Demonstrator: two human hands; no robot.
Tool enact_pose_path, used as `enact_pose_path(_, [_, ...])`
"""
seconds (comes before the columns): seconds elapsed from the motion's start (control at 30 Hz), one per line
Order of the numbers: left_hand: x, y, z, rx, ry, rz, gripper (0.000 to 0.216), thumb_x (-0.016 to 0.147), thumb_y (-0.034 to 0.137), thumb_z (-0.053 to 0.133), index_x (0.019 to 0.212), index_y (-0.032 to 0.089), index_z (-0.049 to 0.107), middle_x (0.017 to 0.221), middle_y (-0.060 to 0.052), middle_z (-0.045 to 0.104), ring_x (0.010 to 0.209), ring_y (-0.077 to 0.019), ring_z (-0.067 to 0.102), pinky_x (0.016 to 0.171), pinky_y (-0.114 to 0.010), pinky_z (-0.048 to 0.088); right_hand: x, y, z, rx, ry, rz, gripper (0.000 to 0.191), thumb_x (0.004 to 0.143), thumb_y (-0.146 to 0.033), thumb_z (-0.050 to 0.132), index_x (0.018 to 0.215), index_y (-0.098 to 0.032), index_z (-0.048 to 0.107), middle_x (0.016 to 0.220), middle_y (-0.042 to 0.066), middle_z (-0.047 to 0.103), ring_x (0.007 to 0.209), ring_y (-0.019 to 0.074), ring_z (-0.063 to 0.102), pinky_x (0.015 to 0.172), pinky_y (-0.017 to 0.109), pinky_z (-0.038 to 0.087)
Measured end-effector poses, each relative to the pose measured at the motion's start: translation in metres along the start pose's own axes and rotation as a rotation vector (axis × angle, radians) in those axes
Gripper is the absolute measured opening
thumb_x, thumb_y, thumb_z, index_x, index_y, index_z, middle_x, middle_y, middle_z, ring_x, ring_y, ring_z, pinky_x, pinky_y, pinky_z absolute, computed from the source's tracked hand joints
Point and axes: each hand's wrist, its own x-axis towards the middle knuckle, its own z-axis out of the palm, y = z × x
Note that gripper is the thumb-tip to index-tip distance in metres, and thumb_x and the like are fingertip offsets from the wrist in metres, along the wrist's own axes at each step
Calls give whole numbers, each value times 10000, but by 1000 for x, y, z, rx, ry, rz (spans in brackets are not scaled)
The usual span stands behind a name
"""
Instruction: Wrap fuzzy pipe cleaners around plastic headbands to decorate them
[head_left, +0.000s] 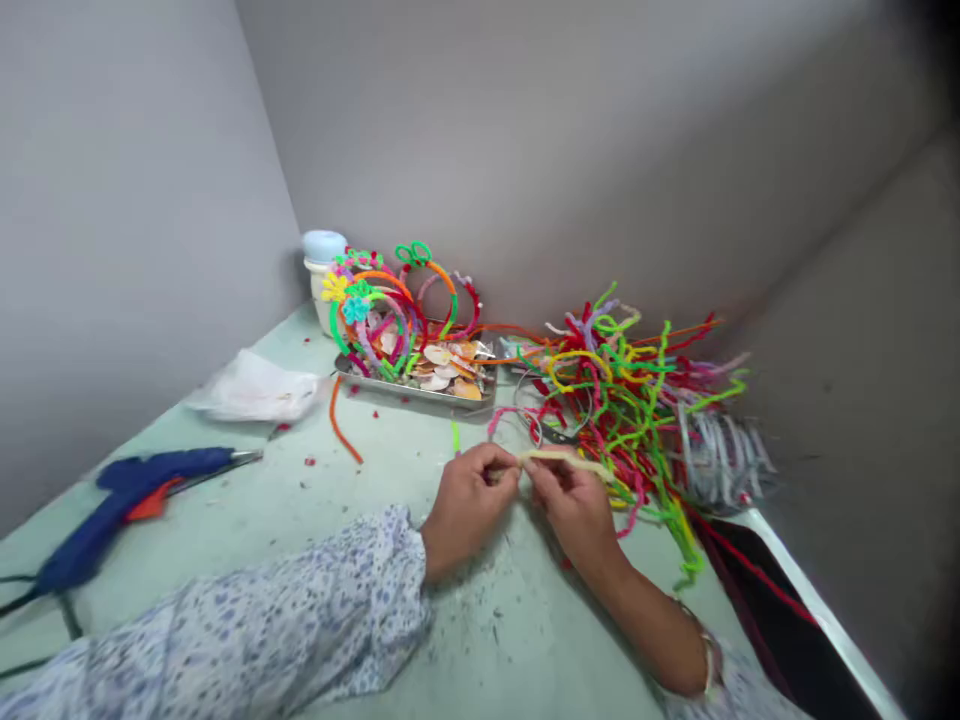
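Covered, cropped, tiny

The left hand (pixel 471 508) and right hand (pixel 577 510) cover part of a pale fuzzy stem (pixel 568 459). Headbands (pixel 356 308) partly hide a jar (pixel 320 292). Left sleeve (pixel 247 625), right sleeve (pixel 739 697) and black cord (pixel 69 618) run out of frame; specks (pixel 496 608) on the tabletop (pixel 262 510) are too small to identify

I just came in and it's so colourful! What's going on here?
A person pinches a pale yellow fuzzy stem with the left hand and the right hand, close together over the table. Beyond them, bright fuzzy hoops are grouped at a metal tray. A tangle of colourful stems lies to the right, a blue glue gun to the left.
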Motion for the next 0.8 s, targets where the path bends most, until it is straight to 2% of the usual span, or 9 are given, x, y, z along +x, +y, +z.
enact_pose_path(0.2, [0,1,0,-4,-12,8,130,757,183,524,761,130,644,711,-21,628,665,-117,527,612,-203,406,-3,-3,2,-34,-40,2,211,799,-373,595,878,-187,654,750,15,625,562,118,505,504,231,404])
enact_pose_path(0.43, [0,-7,2,-4,-16,45,152,776,202,521,782,142,661,745,-30,644,705,-131,548,647,-217,414,-3,-1,0,-75,-11,-1,212,782,-378,608,881,-204,678,806,32,659,559,130,530,479,242,411])
enact_pose_path(0.7, [2,-11,3,25,-14,50,136,787,209,513,780,152,637,746,-18,640,684,-126,542,635,-220,409,-1,-5,-2,-208,-43,-136,187,809,-353,560,842,-212,678,810,32,645,690,169,571,641,280,459])
enact_pose_path(0.8, [1,-12,3,19,-28,58,141,794,200,498,824,166,631,774,-9,644,703,-125,549,644,-218,408,-1,-10,-2,-216,-64,-128,172,816,-345,551,827,-217,666,748,14,620,651,157,554,633,269,451])
